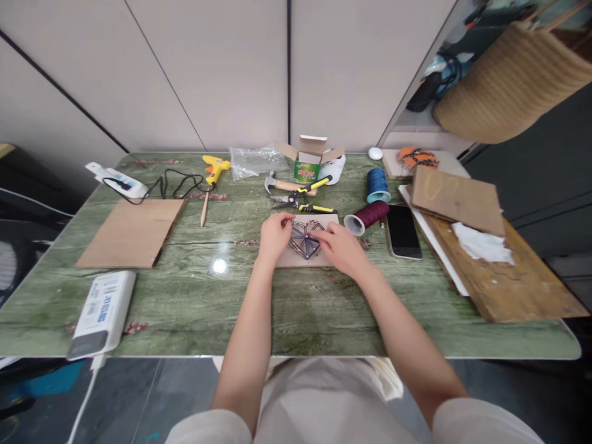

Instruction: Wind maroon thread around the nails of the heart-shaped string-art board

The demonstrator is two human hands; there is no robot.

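A small wooden board [324, 219] lies on the green table [194, 296] in front of me, carrying a heart shape [305, 239] made of dark thread strung between nails. My left hand [274, 237] rests on the board's left side, fingers curled at the heart's edge. My right hand [340, 248] sits on the right side of the board, fingers bent and pinched near the thread. What the fingertips grip is too small to make out. A maroon thread spool [367, 217] lies on its side just right of the board.
Behind the board are pliers [296, 200], a hammer [282, 184], a green box [308, 163], a blue spool [378, 184] and a yellow glue gun [215, 168]. A phone [403, 231] and wooden boards [499, 259] lie right; cardboard [132, 231] and a white pack [104, 311] left.
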